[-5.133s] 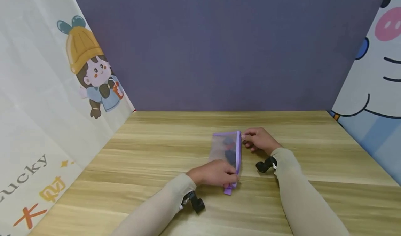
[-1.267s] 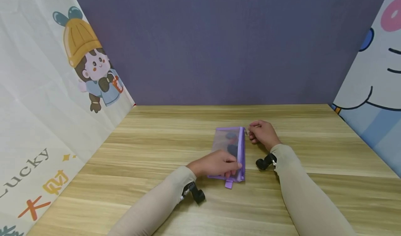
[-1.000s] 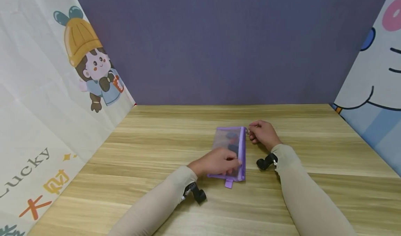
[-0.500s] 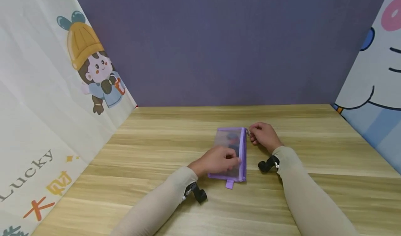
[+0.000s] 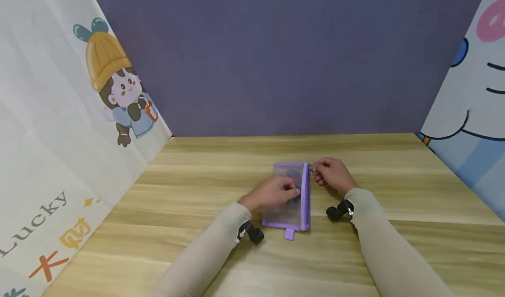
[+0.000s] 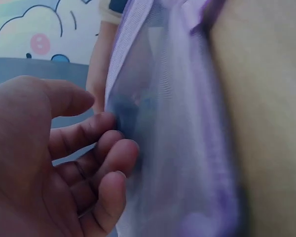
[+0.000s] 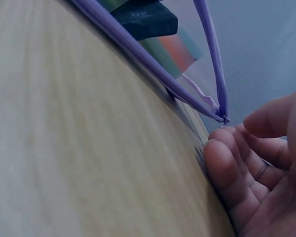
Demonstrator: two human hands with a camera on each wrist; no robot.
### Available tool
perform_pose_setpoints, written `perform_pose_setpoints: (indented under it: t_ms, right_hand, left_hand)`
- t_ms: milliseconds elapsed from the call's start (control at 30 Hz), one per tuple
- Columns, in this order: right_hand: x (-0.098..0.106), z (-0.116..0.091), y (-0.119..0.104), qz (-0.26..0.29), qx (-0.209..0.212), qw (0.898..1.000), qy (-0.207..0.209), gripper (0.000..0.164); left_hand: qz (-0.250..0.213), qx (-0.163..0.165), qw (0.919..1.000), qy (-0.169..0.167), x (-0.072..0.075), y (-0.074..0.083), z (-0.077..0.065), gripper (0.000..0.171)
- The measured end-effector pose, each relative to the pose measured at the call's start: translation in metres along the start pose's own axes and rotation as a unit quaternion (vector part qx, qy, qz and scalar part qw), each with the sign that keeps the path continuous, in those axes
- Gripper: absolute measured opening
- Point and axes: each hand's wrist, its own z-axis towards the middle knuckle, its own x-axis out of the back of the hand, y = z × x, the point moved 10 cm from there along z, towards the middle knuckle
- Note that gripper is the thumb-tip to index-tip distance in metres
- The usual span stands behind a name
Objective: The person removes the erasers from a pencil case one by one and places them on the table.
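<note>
A see-through mesh zipper pouch with purple edging lies on the table, its purple tab toward me. My left hand is over the pouch, fingers bent and thumb apart; in the left wrist view its fingertips are against or very near the mesh. At the far right corner, my right hand pinches the small zipper pull, mostly hidden by the fingers. The right wrist view shows the pouch's two purple zipper edges spread apart. Between them sit a dark green item and a multicoloured piece.
The wood-grain table extends around the pouch. A dark blue-grey panel stands behind it. Printed white sheets with cartoon figures hang at left and right. Each wrist carries a small black camera.
My left hand has slid along the pouch away from me, leaving the near corner it gripped earlier. The right hand stays at the far corner. The pouch has shifted slightly right in the view.
</note>
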Motion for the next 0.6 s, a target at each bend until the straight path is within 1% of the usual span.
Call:
perform_pose_setpoints:
  t_ms: [167, 300, 400, 467, 600]
  right_hand:
    - [0.000, -0.003, 0.001, 0.010, -0.004, 1.000, -0.001, 0.029]
    - [-0.001, -0.005, 0.000, 0.012, -0.004, 1.000, -0.007, 0.028]
    - [-0.002, -0.006, 0.001, 0.005, -0.008, 1.000, -0.014, 0.028]
    - [-0.002, -0.007, 0.001, 0.002, -0.009, 1.000, -0.013, 0.027]
    - [-0.001, -0.006, -0.002, -0.007, -0.001, 1.000, -0.010, 0.027]
  left_hand:
    - [0.040, 0.008, 0.9992, 0.009, 0.005, -0.002, 0.007, 0.025]
    - [0.064, 0.022, 0.9977, 0.009, 0.007, -0.001, 0.010, 0.026]
    - [0.070, 0.038, 0.9968, 0.009, 0.004, -0.001, 0.013, 0.027]
    - [0.072, 0.044, 0.9964, 0.015, 0.004, 0.000, 0.015, 0.029]
    - [0.063, 0.041, 0.9966, 0.034, 0.008, 0.003, 0.017, 0.036]
